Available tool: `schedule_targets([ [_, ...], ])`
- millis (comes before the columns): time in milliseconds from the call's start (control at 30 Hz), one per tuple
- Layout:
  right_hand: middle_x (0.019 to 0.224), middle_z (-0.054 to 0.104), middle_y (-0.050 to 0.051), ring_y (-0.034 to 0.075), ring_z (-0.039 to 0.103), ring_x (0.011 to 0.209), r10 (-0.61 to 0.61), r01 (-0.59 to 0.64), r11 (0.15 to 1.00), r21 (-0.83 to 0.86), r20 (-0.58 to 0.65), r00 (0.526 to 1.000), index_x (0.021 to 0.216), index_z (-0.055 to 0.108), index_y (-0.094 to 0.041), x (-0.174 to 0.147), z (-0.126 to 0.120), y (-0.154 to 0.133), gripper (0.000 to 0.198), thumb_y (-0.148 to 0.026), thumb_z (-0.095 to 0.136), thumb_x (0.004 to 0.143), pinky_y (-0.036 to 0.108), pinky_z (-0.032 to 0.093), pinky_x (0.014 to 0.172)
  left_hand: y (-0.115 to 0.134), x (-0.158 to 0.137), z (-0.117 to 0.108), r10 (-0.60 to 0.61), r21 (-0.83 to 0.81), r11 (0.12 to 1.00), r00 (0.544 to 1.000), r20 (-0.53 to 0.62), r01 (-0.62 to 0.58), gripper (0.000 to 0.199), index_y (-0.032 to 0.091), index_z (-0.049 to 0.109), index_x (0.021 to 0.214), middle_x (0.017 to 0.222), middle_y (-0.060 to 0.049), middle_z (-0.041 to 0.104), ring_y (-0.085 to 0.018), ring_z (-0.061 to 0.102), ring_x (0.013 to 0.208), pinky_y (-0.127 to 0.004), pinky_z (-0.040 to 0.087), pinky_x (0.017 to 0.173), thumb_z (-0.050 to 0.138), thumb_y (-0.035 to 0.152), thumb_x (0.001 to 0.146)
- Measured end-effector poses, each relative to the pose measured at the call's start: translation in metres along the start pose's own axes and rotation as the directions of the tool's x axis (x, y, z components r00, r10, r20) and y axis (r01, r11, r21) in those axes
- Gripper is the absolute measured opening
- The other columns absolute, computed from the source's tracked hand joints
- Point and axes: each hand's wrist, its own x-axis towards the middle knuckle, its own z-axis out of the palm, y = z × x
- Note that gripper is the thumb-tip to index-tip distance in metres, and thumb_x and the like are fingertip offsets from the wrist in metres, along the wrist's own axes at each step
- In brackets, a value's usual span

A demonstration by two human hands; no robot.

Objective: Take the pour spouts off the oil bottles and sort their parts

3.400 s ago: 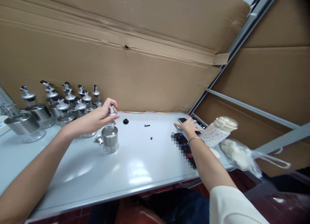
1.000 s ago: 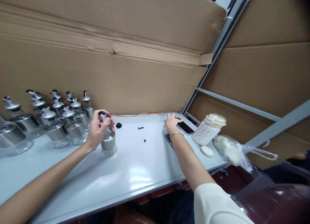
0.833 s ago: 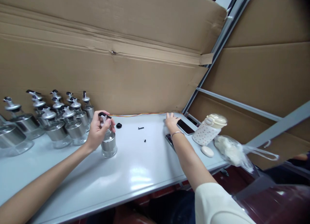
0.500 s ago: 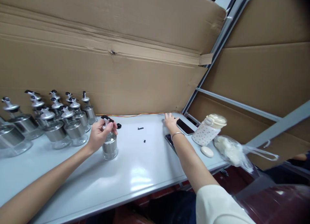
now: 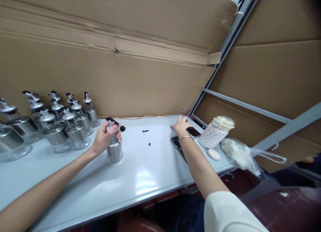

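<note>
My left hand point(image 5: 104, 137) is closed around the neck of an oil dispenser bottle point(image 5: 114, 154) with a clear glass base, a steel sleeve and a black-tipped spout. The bottle stands upright on the table. Across the table, my right hand point(image 5: 180, 126) reaches forward with its fingers apart, covering part of a phone point(image 5: 193, 131). Whether its fingertips touch anything is hidden from me. Under the right wrist lies another phone point(image 5: 177, 145) with a lit dark screen. A small black strip point(image 5: 145, 131) and a tiny black piece point(image 5: 149, 144) lie between the hands; a black cap point(image 5: 122, 128) sits behind the bottle.
Several similar dispenser bottles point(image 5: 76, 135) crowd the left side. At the right stand a dotted white flask point(image 5: 213, 135), a white oval object point(image 5: 214, 154) and a plastic bag point(image 5: 239, 153). Cardboard point(image 5: 150, 85) walls the back, with thin wires point(image 5: 140, 117) along the table edge.
My right hand has shifted slightly to the right, over more of the rear phone. My left hand still holds the bottle in nearly the same place.
</note>
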Motion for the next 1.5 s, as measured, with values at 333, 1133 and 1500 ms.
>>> schedule_targets([
  [333,0.136,0.034,0.018,0.044,0.042,0.122,0.062,-0.063,0.998,-0.003,-0.071,0.995,0.139,0.031,-0.024,0.006,0.008,0.000,0.059,-0.040,0.048,0.084,0.075,0.006,0.096,-0.007,-0.005,-0.002,0.055,0.125,0.991,0.998,-0.017,-0.053,0.021,0.017,0.049,0.082,0.056,0.004,0.055,-0.011,0.053,0.047,-0.026,0.045,0.051,0.053,0.038,0.083],
  [1133,0.130,0.035,0.020,0.048,0.046,0.114,0.243,-0.239,0.968,0.078,-0.040,0.969,0.133,0.036,-0.020,0.006,0.004,0.019,0.075,-0.060,0.051,0.072,0.080,0.013,0.087,-0.013,-0.007,0.002,0.076,0.086,0.994,0.995,-0.070,-0.070,0.033,0.019,0.052,0.086,0.049,0.004,0.059,-0.021,0.066,0.054,-0.042,0.052,0.069,0.057,0.050,0.078],
  [1500,0.134,0.030,0.021,0.049,0.044,0.116,0.211,-0.210,0.978,0.014,-0.065,0.975,0.134,0.036,-0.021,0.004,0.000,0.015,0.071,-0.058,0.051,0.076,0.080,0.011,0.089,-0.022,-0.008,-0.002,0.074,0.055,0.996,0.997,-0.020,-0.073,0.037,0.020,0.049,0.093,0.057,0.001,0.064,-0.021,0.066,0.063,-0.036,0.050,0.066,0.054,0.054,0.081],
])
